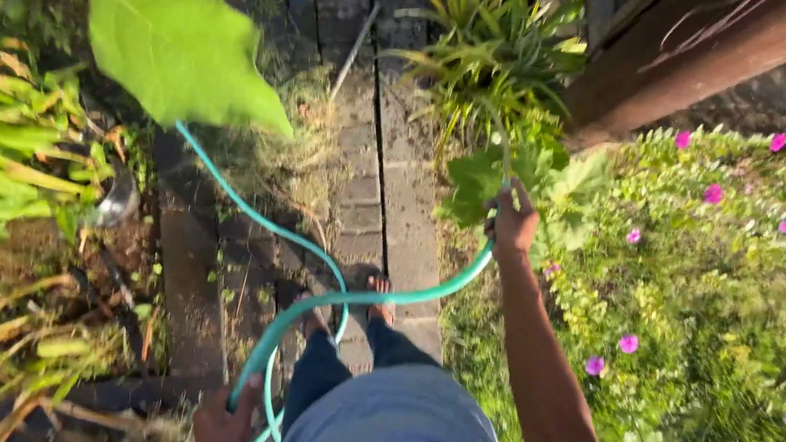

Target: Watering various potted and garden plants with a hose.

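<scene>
Here the green hose [373, 299] runs between both hands, its long axis sweeping from about seven o'clock up to one o'clock across the paved path [397, 192]. The right hand [513, 224] is clamped around the far end at one o'clock, beside the broad leaves [508, 180] and the flower bed [734, 293]. The left hand [223, 425] closes loosely on the near stretch at seven o'clock, low by the hip. The hands sit well apart. A further loop of hose trails off toward eleven o'clock, past the bare feet [381, 295].
</scene>
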